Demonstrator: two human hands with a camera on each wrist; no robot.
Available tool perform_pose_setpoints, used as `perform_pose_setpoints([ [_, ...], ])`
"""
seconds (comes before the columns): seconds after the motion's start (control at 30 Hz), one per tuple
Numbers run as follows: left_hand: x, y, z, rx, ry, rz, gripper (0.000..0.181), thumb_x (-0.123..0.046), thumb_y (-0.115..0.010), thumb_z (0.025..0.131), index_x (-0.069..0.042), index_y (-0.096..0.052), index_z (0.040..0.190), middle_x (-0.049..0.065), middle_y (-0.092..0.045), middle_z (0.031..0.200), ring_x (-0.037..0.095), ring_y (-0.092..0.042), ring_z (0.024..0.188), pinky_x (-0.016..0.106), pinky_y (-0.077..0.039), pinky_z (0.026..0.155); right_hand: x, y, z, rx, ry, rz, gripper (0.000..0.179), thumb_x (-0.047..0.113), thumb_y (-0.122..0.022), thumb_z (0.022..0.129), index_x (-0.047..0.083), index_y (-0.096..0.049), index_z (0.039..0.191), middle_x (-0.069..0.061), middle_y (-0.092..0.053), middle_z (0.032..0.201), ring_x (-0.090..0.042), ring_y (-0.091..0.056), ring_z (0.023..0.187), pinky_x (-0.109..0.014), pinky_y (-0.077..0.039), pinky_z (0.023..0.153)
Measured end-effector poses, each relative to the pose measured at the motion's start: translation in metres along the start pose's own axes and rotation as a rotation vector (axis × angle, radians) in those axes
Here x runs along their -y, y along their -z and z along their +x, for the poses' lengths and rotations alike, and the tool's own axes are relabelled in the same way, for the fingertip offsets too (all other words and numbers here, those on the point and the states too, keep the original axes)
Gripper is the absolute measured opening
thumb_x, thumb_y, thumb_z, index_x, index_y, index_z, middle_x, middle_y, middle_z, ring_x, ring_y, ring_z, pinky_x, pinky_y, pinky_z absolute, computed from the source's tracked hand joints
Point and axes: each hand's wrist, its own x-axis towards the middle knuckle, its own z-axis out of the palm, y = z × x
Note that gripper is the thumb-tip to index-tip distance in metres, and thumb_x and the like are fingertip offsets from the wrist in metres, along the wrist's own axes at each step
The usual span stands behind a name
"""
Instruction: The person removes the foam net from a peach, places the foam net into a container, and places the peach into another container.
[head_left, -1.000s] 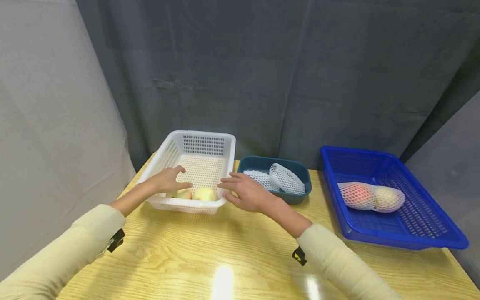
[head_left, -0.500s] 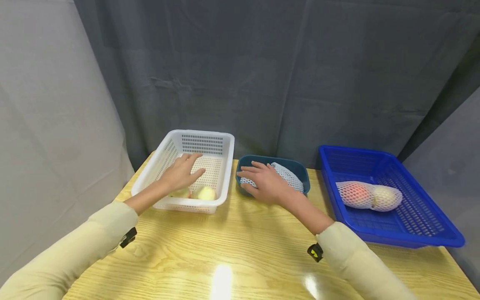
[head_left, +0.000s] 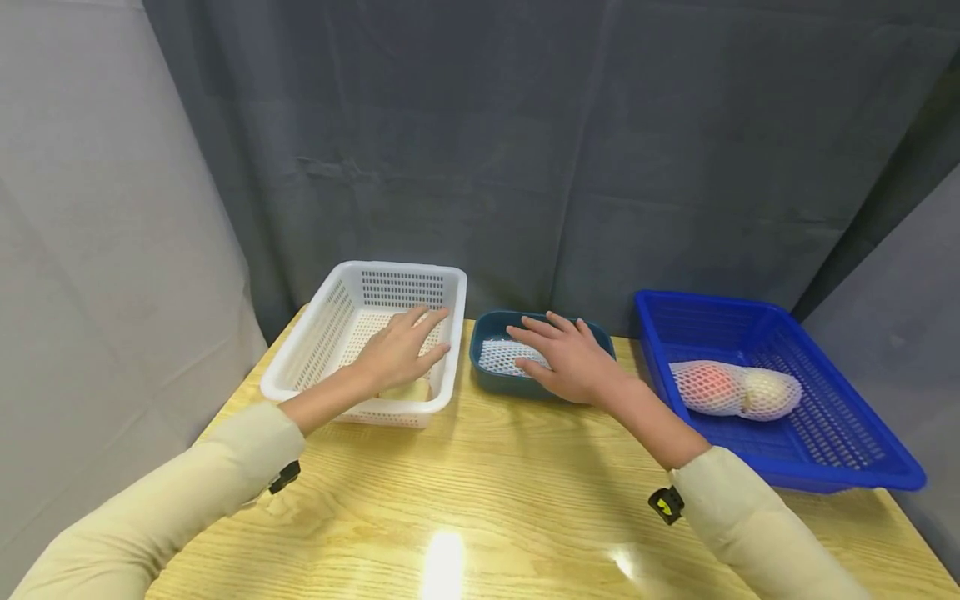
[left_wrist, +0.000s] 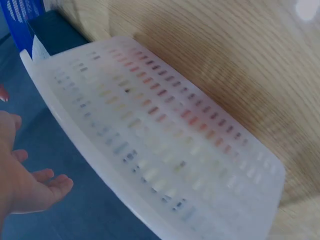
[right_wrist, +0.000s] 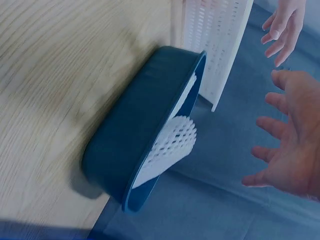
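Observation:
My left hand (head_left: pixel 401 354) is held over the white basket (head_left: pixel 288 354), fingers spread and holding nothing. Under it, at the basket's near side, a pale yellow fruit (head_left: pixel 412 390) shows, partly hidden by the hand. Above the dark teal bin (head_left: pixel 517 383) hovers my right hand (head_left: pixel 566 358), its fingers spread, nothing in them. Inside that bin lie white foam net sleeves (head_left: pixel 502 357); in the right wrist view one foam sleeve (right_wrist: pixel 170 147) sticks up past the rim. Through the basket's slots in the left wrist view, reddish and yellow fruit (left_wrist: pixel 150 107) shows.
At the right stands a blue basket (head_left: pixel 750 454) holding two fruits in foam netting (head_left: pixel 738 390), one reddish and one pale. All three containers sit on the wooden table (head_left: pixel 375 517). A dark grey curtain (head_left: pixel 480 150) hangs behind them.
Both hands have moved to the right: the left across the white basket, the right from beside that basket's rim to over the teal bin. Neither has picked anything up.

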Motion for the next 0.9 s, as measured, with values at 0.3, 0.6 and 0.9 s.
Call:
perform_pose_setpoints([
  [0.3,-0.025,-0.004,0.005,-0.035,-0.100,0.038,0.058,-0.040,-0.060,0.100,-0.018,-0.044,0.152,0.019,-0.042,0.151,0.040,-0.046,0.130,0.058,-0.051,0.090,-0.017,0.002,-0.011,-0.048,-0.030,-0.076,0.056,0.043,-0.053,0.103,0.022,-0.042,0.154,-0.011,-0.027,0.161,-0.045,-0.015,0.147,-0.075,-0.010,0.108],
  [0.6,-0.045,-0.012,0.011,-0.014,-0.167,0.047,0.061,-0.042,-0.058,0.101,-0.017,-0.041,0.153,0.021,-0.039,0.153,0.041,-0.044,0.132,0.054,-0.046,0.099,-0.033,0.006,-0.021,-0.041,-0.095,-0.134,0.056,0.044,-0.055,0.102,0.024,-0.043,0.153,-0.012,-0.026,0.162,-0.047,-0.015,0.146,-0.078,-0.012,0.105],
  [0.9,-0.068,-0.014,0.016,0.018,-0.243,0.053,0.061,-0.042,-0.057,0.102,-0.016,-0.039,0.154,0.022,-0.038,0.153,0.041,-0.046,0.131,0.055,-0.045,0.101,-0.048,0.009,-0.035,0.009,-0.159,-0.094,0.057,0.043,-0.053,0.103,0.024,-0.040,0.155,-0.012,-0.022,0.163,-0.049,-0.010,0.146,-0.084,-0.010,0.099],
])
